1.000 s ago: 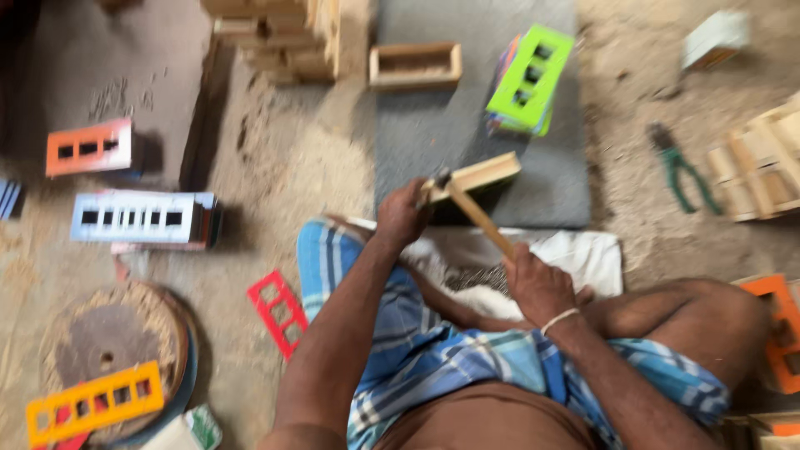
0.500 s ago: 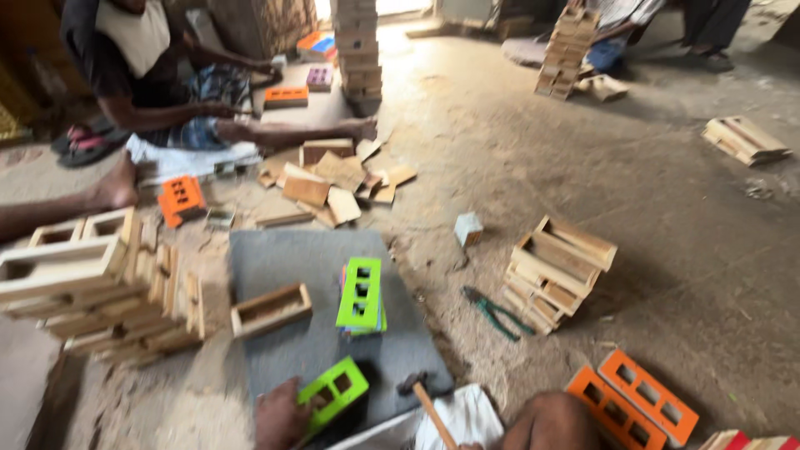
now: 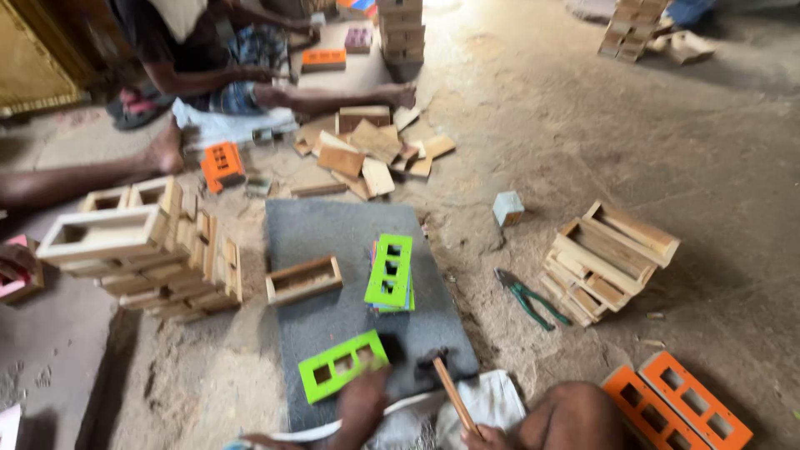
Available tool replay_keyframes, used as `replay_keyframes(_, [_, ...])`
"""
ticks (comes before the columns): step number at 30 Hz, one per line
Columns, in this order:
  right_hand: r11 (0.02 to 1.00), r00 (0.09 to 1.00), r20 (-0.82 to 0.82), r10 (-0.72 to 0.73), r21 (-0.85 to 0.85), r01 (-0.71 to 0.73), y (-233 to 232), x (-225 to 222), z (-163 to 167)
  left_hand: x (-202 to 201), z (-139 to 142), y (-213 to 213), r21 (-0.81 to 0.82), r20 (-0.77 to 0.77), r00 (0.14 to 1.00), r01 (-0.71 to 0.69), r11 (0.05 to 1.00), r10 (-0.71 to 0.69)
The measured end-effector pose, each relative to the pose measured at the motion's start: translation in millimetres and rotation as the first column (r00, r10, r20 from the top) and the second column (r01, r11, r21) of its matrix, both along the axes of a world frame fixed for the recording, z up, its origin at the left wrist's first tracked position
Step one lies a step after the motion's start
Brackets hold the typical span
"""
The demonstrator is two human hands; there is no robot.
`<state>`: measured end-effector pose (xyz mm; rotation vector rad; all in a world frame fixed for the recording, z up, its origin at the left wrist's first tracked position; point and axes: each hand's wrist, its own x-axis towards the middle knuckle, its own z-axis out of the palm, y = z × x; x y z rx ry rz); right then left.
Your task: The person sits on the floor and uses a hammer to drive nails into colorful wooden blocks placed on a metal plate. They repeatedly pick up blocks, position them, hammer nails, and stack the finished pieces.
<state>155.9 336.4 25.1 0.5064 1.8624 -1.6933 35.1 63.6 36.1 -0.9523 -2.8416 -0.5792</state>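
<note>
Nearby, left hand (image 3: pixel 360 402) pinches a green frame (image 3: pixel 342 365); right hand (image 3: pixel 486 437) grips a hammer (image 3: pixel 446 385); pliers (image 3: pixel 528 297) right, mat's (image 3: pixel 333 233) far end bare.

The person's left hand (image 3: pixel 360 402) reached forward low over the ground, fingers curled closed and blurred. The right hand (image 3: pixel 486 437) sat near the bent knee, mostly cut off, fist wrapped tight.
</note>
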Motion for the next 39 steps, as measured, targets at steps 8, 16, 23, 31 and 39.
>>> replay_keyframes(8, [0.975, 0.988, 0.087, -0.126, -0.172, 0.139, 17, 17, 4, 97, -41, 42, 0.266, 0.554, 0.833, -0.17, 0.949, -0.006])
replay_keyframes(16, [0.965, 0.951, 0.237, -0.196, -0.127, 0.23, 5, 17, 0, 91, -27, 26, 0.329, 0.503, 0.864, -0.233, 0.915, 0.039])
replay_keyframes(23, [0.934, 0.943, 0.307, -0.129, -0.282, 0.22, -14, 3, 29, 33, -4, -21, 0.614, 0.24, 0.924, -0.383, 0.691, 0.299])
replay_keyframes(31, [0.961, 0.948, 0.3, -0.109, -0.211, 0.177, -21, -4, 68, -24, 38, -21, 0.42, 0.252, 0.908, -0.414, 0.808, 0.334])
replay_keyframes(39, [0.971, 0.986, -0.16, 0.038, 0.239, 0.001, -30, 2, 67, -20, 12, -25, 0.425, 0.313, 0.879, -0.468, 0.775, 0.359])
